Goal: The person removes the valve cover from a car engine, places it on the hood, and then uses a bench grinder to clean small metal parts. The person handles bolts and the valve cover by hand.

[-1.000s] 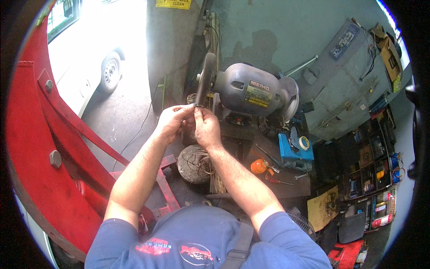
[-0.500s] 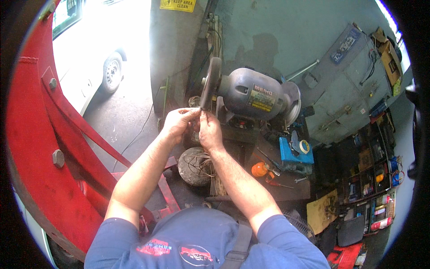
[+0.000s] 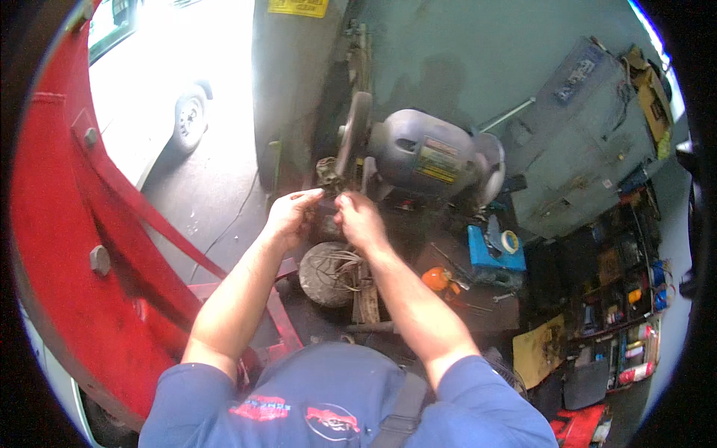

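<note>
A grey bench grinder (image 3: 418,142) stands ahead of me, its left wheel (image 3: 353,134) facing my hands. Just below that wheel, my left hand (image 3: 291,216) is closed in a pinch, thumb and forefinger pointing right. Opposite it, a small gap away, my right hand (image 3: 361,220) is also closed, fingertips pressed together. Whatever either pinch holds is too small and blurred to name. Both hands are apart from the wheel. Beneath them sits a round, dirty grey object (image 3: 325,280) with thin wires lying over it.
On the bench at right lie a blue case (image 3: 493,250) with a roll of tape (image 3: 509,241), an orange item (image 3: 435,278) and several hand tools. A large red steel frame (image 3: 67,239) fills the left side. Shelves (image 3: 620,291) stand far right, a white vehicle (image 3: 119,82) beyond.
My hands have drawn back from the wheel's lower edge, toward me, and their fingertips have parted. The view has shifted slightly and is blurrier.
</note>
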Demonstrator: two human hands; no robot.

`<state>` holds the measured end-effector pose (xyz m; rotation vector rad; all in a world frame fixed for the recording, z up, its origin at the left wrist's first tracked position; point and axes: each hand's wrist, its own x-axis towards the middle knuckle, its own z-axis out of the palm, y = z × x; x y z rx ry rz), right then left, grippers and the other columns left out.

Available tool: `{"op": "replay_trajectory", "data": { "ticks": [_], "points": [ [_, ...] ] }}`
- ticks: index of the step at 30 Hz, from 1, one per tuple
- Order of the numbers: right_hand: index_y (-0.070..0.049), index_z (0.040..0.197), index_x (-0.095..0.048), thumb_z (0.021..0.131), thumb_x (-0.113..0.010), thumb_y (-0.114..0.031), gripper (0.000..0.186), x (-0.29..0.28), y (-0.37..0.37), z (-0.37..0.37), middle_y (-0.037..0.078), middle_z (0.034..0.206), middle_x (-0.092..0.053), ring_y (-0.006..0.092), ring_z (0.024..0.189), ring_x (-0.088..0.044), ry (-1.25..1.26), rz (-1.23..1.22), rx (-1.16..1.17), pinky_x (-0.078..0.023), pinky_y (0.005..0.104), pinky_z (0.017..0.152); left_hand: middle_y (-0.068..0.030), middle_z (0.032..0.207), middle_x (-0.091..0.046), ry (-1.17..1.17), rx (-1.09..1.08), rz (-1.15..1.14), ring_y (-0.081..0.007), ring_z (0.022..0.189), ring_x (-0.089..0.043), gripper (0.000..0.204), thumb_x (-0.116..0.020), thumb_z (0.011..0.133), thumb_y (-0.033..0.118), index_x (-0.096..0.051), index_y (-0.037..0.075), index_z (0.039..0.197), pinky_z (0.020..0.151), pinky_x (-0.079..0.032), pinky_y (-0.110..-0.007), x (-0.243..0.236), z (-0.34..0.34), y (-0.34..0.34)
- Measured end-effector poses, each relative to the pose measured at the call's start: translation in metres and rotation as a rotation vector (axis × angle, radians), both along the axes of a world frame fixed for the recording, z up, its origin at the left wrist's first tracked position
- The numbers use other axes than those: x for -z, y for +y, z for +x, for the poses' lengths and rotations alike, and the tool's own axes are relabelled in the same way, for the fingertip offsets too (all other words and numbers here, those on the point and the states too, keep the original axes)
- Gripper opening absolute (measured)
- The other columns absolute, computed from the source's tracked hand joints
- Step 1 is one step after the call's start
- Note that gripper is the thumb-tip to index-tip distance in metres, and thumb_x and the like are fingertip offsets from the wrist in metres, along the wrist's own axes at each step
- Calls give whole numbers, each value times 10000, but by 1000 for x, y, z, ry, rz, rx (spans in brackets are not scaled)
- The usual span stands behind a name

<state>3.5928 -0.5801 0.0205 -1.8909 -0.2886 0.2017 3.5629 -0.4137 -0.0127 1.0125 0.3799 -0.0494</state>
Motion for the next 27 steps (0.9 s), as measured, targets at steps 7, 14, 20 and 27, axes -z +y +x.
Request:
{"op": "replay_trajectory", "data": {
  "ticks": [7,14,20,27],
  "points": [
    [-22,939,-578,1025,-475,-171,200,-5,-77,-86,3,724,-562,78,669,-552,164,71,-136,-465,243,647,57,836,-497,159,-679,-185,-42,572,-427,252,-772,841,366,-686,164,965,408,-281,-172,120,-50,141],
    [-13,945,-591,1010,-489,-173,201,21,-72,-144,19,760,-602,93,653,-585,409,-225,-325,-497,269,635,46,689,-508,532,-351,-56,-71,505,-404,286,-716,887,407,-687,128,834,434,-291,-234,223,-141,51],
    [-1,989,-623,952,-501,-175,216,43,-78,-147,207,908,-673,363,896,-660,326,-529,-542,-518,427,819,82,703,-533,707,59,-58,-42,526,-404,334,-647,931,456,-686,127,889,423,-261,-211,242,-203,-18],
    [-5,979,-626,948,-528,-211,230,78,-83,-140,247,930,-662,391,924,-649,314,-631,-685,-509,464,838,74,757,-565,752,161,-110,-41,559,-458,402,-619,933,511,-664,112,961,442,-280,-206,229,-234,-27]
  ]
}}
